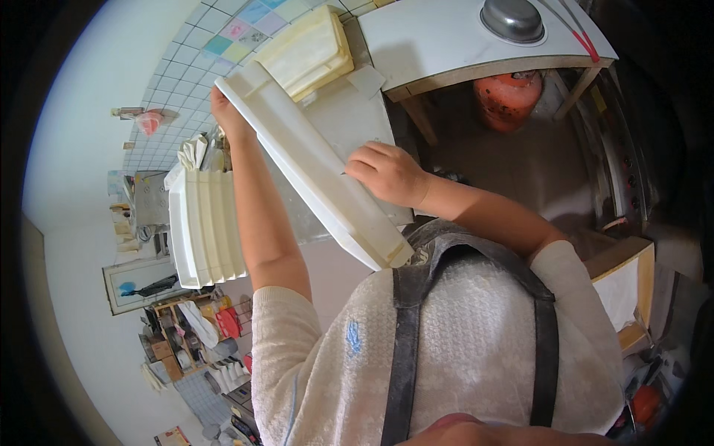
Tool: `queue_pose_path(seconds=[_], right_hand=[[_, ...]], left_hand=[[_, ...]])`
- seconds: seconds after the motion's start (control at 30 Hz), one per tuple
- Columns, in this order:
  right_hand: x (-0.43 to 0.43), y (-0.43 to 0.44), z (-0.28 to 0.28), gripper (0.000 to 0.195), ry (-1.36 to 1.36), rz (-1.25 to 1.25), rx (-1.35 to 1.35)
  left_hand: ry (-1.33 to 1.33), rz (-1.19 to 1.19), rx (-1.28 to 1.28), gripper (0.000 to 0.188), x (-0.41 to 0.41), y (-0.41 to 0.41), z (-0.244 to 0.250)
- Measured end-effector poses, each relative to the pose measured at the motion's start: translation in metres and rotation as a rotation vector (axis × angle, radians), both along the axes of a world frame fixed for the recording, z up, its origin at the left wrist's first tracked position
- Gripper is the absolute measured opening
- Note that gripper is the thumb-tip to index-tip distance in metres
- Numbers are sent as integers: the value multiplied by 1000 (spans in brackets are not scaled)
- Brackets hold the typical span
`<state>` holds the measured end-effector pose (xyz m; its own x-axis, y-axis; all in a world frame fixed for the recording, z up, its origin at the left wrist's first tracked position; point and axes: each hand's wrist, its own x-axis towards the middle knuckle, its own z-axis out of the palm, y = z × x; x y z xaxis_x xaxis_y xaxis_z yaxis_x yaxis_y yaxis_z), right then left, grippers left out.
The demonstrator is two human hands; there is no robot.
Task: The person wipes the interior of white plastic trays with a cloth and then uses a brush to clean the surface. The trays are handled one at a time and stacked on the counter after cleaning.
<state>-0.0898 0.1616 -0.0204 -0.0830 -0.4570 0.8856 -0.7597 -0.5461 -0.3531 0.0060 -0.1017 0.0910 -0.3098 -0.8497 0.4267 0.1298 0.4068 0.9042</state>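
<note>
A long white plastic tray (312, 145) is held tilted in front of my chest, its hollow side turned to the right. My left hand (230, 114) grips the upper end, with the fingers partly hidden behind the rim. The tray's lower end rests close against my dark apron (440, 240). Over the right long side, my right hand (387, 173) is curled with the fingers pinched together. A small dark tip (343, 173) sticks out from those fingers towards the tray's inner face; the rest of that object is hidden in the hand.
Stacked cream plastic trays (206, 228) stand on the left. Another yellowish tray (307, 50) lies by the tiled wall on a grey worktop (351, 117). A white table (429, 33) bears a metal bowl (512, 21) and red-handled tongs (585, 42), above an orange gas cylinder (507, 100).
</note>
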Motion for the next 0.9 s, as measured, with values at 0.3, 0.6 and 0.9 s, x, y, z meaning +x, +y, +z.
queue_pose_path(seconds=[0.3,0.6,0.9], right_hand=[[-4,38,-4,12,342,130,-55],[22,9,1,12,192,176,-64],[8,65,-49,14,289,611,213]], left_hand=[[-34,18,-47,10,8,0,-2],[-34,16,-64,15,4,-15,-14],[-72,72,-20,14,16,-21,-32]])
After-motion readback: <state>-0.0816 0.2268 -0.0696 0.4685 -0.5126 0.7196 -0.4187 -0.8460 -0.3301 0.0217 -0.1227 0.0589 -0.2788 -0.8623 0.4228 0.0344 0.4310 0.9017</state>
